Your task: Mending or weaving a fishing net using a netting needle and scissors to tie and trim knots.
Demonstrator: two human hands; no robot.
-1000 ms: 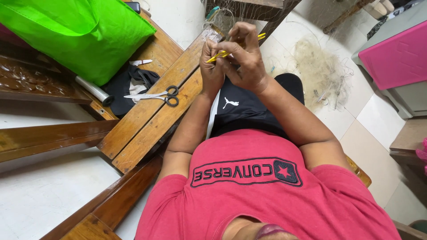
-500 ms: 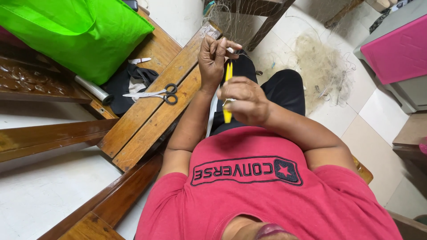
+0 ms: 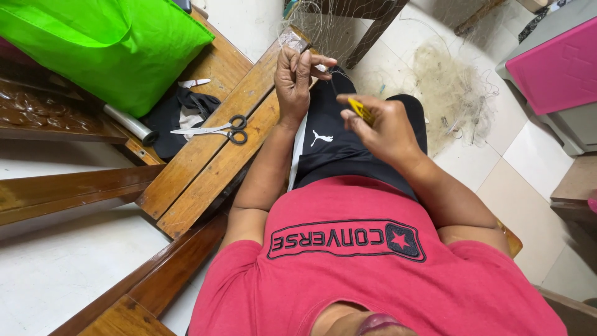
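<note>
Since half a second ago your right hand (image 3: 382,127) has dropped and swung right, away from the left; the yellow netting needle (image 3: 360,111) is pinched in its fingertips. Your left hand (image 3: 297,78) is closed, pinching the fine net mesh (image 3: 311,25) over the wooden bench (image 3: 211,162). Risk: pulling further could snap or snag the thin line, or loosen the pinch. Scissors (image 3: 217,129) lie well apart.

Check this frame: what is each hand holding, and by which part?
The right hand pinches a yellow netting needle near its lower end. The left hand grips a bunched strand of fishing net between its fingertips.
</note>
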